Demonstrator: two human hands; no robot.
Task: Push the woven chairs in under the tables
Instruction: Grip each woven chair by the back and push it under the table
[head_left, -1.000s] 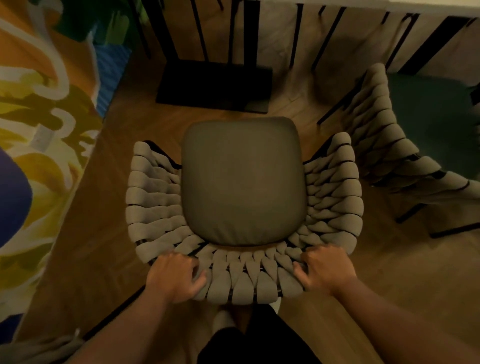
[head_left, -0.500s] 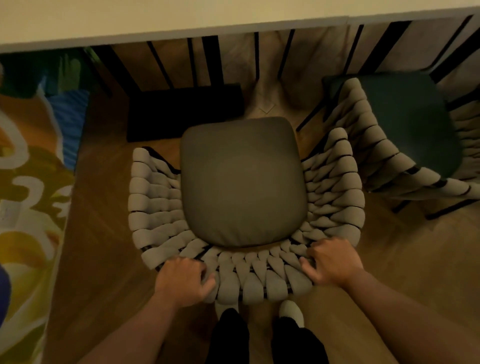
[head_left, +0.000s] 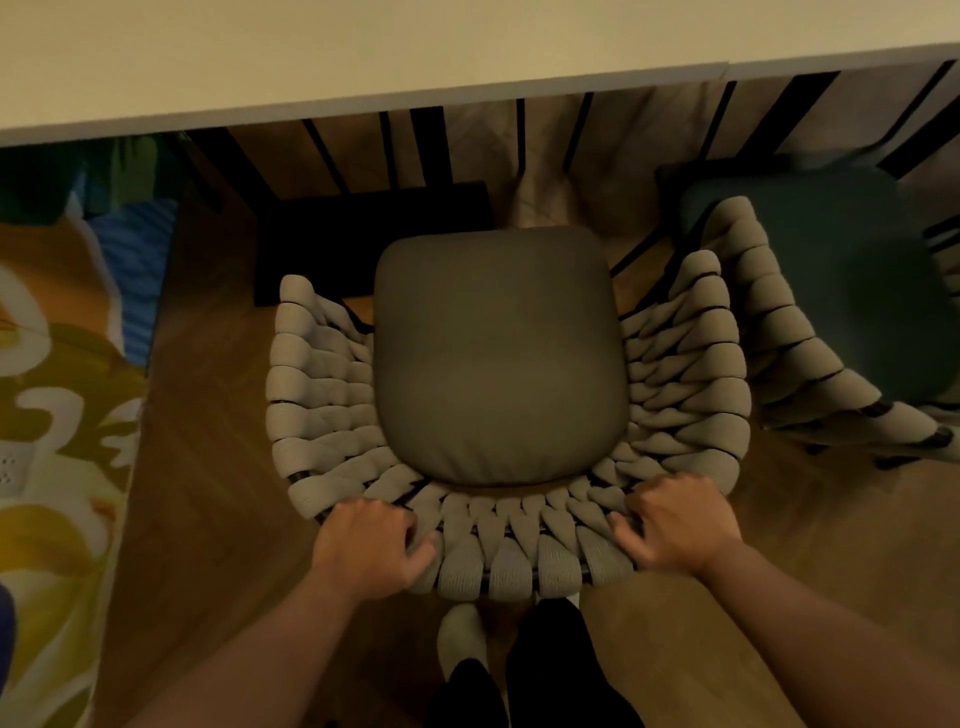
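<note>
Woven chair (head_left: 498, 358) legs hidden; neighbour chair (head_left: 841, 291) cut off right.

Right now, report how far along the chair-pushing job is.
Done: nothing plainly finished. In hand: the left hand and right hand grip the backrest of the grey-cushioned woven chair, whose seat shows whole, short of the edge of the table. Left: slide it in under, then see to the green-cushioned chair on its right, which stands askew and also looks out.

The woven chair (head_left: 498, 358) is sliding up toward the table (head_left: 363, 52), whose pale top is spreading down across more of the upper frame.
</note>
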